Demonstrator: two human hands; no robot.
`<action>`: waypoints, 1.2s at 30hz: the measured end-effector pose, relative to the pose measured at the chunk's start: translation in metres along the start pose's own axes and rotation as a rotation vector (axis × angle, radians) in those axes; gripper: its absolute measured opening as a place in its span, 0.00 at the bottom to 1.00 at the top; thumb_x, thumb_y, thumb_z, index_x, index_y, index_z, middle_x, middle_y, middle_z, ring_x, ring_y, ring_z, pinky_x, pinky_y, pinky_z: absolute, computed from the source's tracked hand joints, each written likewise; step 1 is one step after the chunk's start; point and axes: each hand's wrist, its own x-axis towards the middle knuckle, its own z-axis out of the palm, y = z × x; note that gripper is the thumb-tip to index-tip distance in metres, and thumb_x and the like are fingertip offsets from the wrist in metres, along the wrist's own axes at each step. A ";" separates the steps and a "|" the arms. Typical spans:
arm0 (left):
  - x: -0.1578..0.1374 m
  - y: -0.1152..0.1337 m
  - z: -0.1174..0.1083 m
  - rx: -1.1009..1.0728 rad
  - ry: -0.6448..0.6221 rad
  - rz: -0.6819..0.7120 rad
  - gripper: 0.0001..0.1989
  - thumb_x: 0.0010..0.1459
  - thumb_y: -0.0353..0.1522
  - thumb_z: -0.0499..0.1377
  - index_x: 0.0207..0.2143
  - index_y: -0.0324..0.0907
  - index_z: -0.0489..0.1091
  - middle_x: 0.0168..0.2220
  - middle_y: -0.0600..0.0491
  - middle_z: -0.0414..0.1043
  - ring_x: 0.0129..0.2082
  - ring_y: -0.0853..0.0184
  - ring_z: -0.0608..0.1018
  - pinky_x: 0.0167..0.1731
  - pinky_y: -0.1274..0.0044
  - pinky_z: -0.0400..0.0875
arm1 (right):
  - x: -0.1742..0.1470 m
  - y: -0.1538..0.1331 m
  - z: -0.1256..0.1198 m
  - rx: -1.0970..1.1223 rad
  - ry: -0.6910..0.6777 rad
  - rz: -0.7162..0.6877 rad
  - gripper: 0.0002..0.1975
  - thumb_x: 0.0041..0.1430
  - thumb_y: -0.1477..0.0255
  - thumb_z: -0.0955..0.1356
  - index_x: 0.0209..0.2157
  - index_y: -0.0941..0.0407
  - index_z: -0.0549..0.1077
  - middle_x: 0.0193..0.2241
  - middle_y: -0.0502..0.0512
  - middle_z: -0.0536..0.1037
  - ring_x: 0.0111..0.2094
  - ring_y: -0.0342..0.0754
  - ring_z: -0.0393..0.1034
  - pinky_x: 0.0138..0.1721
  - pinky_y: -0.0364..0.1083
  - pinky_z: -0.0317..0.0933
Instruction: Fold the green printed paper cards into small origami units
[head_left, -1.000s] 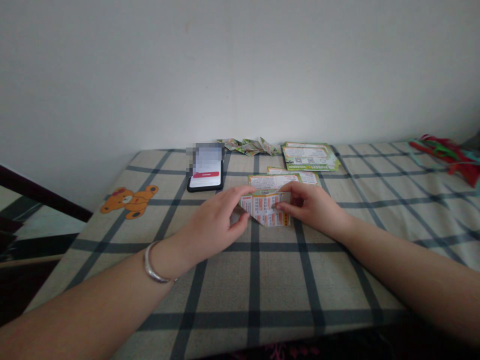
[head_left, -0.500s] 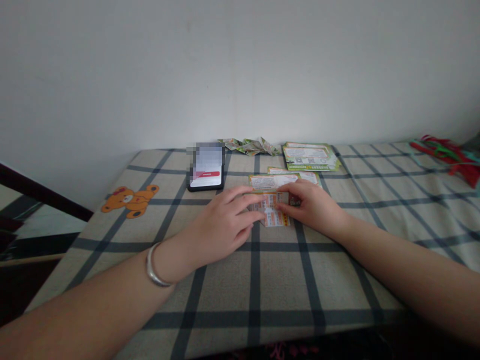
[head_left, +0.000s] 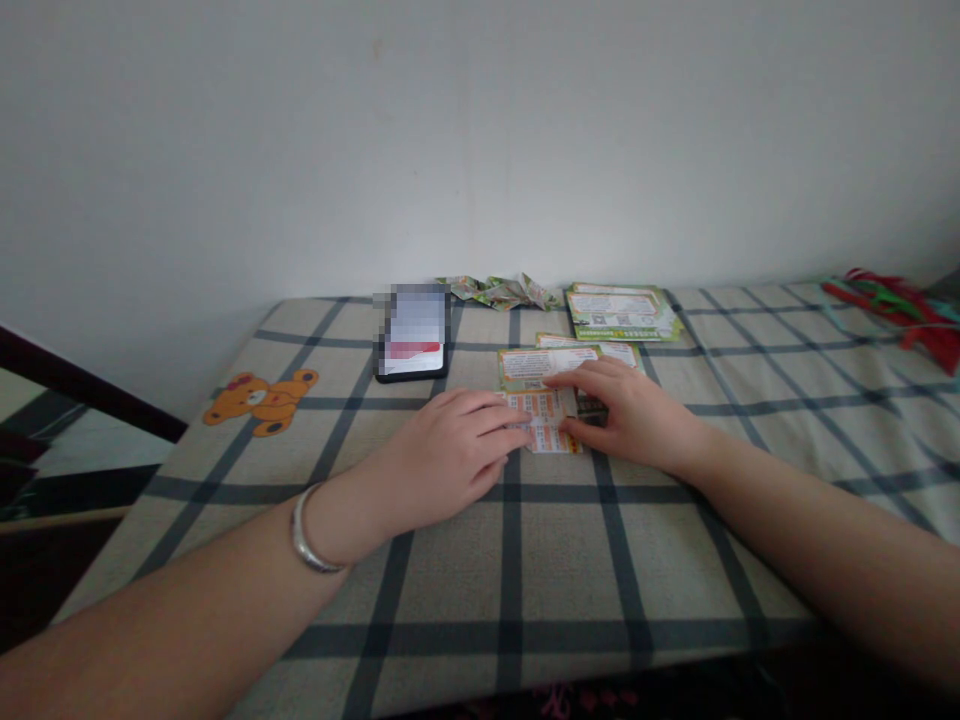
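A small printed paper [head_left: 550, 415] in orange and white lies on the checked tablecloth between my hands. Fingers outstretched, my left hand [head_left: 450, 455] rests over its left edge. From the other side my right hand [head_left: 637, 412] reaches in, thumb at the paper's right edge and fingertips above its top, with a gap between them. Just behind lies a green-edged card [head_left: 517, 368] covered in small print, partly overlapped by the paper. Another similar card [head_left: 619, 353] sits behind my right hand, which hides part of it.
A phone [head_left: 411, 340] with a partly blurred screen lies at back left. Crumpled wrappers [head_left: 501, 292] and a stack of green-edged cards [head_left: 622, 312] sit near the wall. An orange bear cutout [head_left: 259, 402] is at left; a red and green tangle [head_left: 904, 315] at far right.
My right hand's fingers have spread apart and its thumb has shifted slightly right and down. My left fingers have drawn closer together and down, uncovering more of the paper's top.
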 end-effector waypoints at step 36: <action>0.000 -0.003 0.003 -0.078 0.014 -0.018 0.18 0.59 0.23 0.54 0.49 0.45 0.72 0.53 0.50 0.71 0.53 0.61 0.71 0.54 0.63 0.69 | -0.005 0.001 -0.019 0.016 -0.120 -0.193 0.11 0.58 0.70 0.69 0.42 0.44 0.79 0.48 0.56 0.68 0.49 0.55 0.60 0.49 0.55 0.61</action>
